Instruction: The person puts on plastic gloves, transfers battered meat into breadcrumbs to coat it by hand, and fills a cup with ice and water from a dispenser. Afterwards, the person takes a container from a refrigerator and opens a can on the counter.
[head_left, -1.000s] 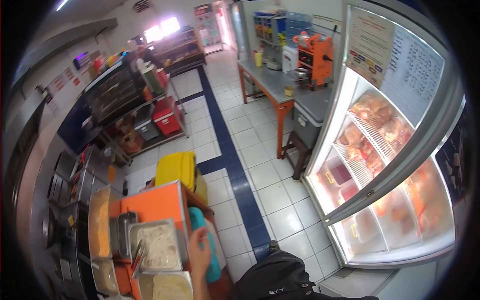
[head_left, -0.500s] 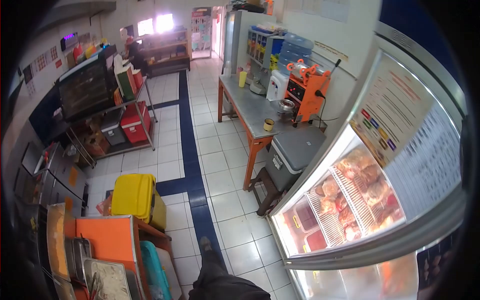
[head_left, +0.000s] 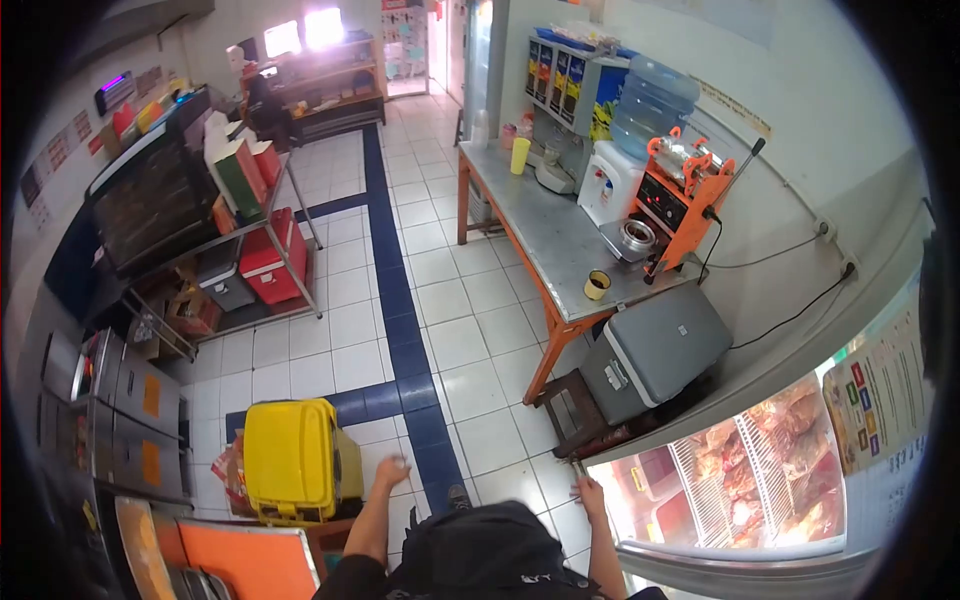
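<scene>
My left hand (head_left: 392, 470) hangs in front of me with its fingers loosely bent and a little apart. It is nearest to the yellow lidded bin (head_left: 290, 457) on the floor to its left, without touching it. I make out nothing held in it. My right hand (head_left: 590, 496) hangs lower right, fingers apart, nothing visible in it. It is close to the lit glass door of the display fridge (head_left: 632, 552), and I cannot tell whether they touch. Between my arms is black cloth or a black bag (head_left: 490, 550) against my body.
On the right stands a metal-topped table (head_left: 535, 230) with an orange sealing machine (head_left: 680, 205), a water dispenser (head_left: 612, 185) and a yellow cup (head_left: 597, 285). A grey cooler (head_left: 660, 345) rests on a stool. An orange-topped counter (head_left: 245, 555) is lower left. White floor tiles (head_left: 460, 335) run ahead.
I have moved forward: the table, cooler and yellow bin look nearer, and the fridge has slid toward the lower right. Both hands and the black cloth or bag have come into view.
</scene>
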